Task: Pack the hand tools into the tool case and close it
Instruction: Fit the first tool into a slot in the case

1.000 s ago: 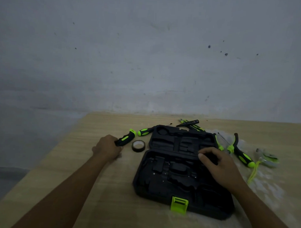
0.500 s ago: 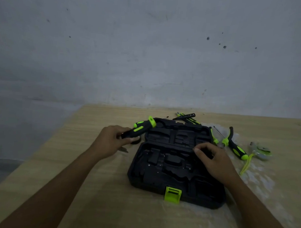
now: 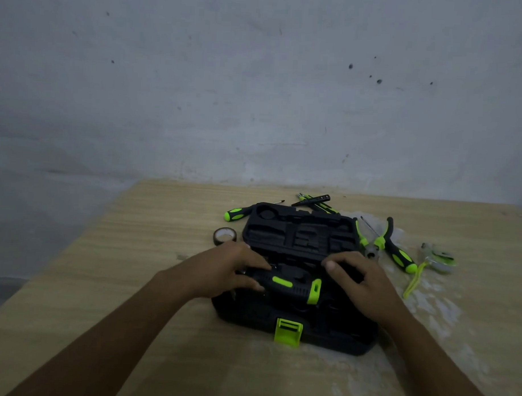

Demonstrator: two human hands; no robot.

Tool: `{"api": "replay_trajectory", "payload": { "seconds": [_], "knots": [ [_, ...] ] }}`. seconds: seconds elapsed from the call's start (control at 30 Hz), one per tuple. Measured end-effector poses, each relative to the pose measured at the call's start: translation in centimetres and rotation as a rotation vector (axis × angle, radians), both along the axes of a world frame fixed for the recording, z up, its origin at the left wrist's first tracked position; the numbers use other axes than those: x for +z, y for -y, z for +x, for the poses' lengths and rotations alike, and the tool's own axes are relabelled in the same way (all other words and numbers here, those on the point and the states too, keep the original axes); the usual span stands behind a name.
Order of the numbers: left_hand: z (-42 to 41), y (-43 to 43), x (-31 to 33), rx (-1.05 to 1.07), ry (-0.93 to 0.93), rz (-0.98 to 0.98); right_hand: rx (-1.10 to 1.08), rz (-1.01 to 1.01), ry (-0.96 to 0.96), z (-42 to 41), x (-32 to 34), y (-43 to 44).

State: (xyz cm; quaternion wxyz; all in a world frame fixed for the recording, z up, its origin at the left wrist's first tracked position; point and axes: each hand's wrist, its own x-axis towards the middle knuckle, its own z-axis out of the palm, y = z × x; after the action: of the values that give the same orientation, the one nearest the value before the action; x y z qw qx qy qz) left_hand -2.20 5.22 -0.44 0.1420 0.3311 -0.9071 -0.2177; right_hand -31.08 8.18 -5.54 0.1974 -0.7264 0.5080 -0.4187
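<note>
Worktop [image 3: 138, 282]: pale wood grain, carrying every item; whitish scuffing on its right part.
Left hand [image 3: 221, 269]: over the left side of the open case, its fingers [image 3: 253, 261] wrapped around the dark end of the black and green handled tool.
Handled tool [image 3: 289, 284]: held lying across the lower tray, its green-capped end pointing toward the right hand; just right of the left fingers.
Tape roll [image 3: 224, 235]: flat on the worktop, just beyond the left fingers, beside the case's left edge.
Screwdriver [image 3: 238, 213]: green and black handle, farther beyond the left fingers, at the lid's far left corner.
Tool case [image 3: 297, 237]: black, open, moulded slots showing in the lid; green latch [image 3: 287, 332] on the near edge, nearer the person than both hands.
Right hand [image 3: 366, 286]: on the right side of the lower tray, fingers [image 3: 337, 265] curled downward near the hinge line; whether they grip anything cannot be told.
Pliers [image 3: 391, 246]: green and black handles, on the worktop beyond and right of the right fingers.
Green strap item [image 3: 435, 260]: farthest right, well apart from the right fingers; too blurred to identify.
</note>
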Motion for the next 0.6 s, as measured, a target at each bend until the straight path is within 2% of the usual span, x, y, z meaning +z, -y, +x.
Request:
{"api": "replay_trajectory", "payload": {
  "seconds": [0.2,0.37,0.6],
  "knots": [
    [0.6,0.8,-1.1,-0.039,0.076,-0.013,0.125,-0.048,-0.202,0.5,0.4,-0.9],
    [1.0,1.2,-1.6,-0.042,0.117,0.010,0.189,-0.021,-0.244,0.9,0.8,-1.4],
    [1.0,0.9,-0.8,-0.021,0.146,0.137,0.308,0.061,-0.216,1.9,2.1,-1.8]
  ]
}}
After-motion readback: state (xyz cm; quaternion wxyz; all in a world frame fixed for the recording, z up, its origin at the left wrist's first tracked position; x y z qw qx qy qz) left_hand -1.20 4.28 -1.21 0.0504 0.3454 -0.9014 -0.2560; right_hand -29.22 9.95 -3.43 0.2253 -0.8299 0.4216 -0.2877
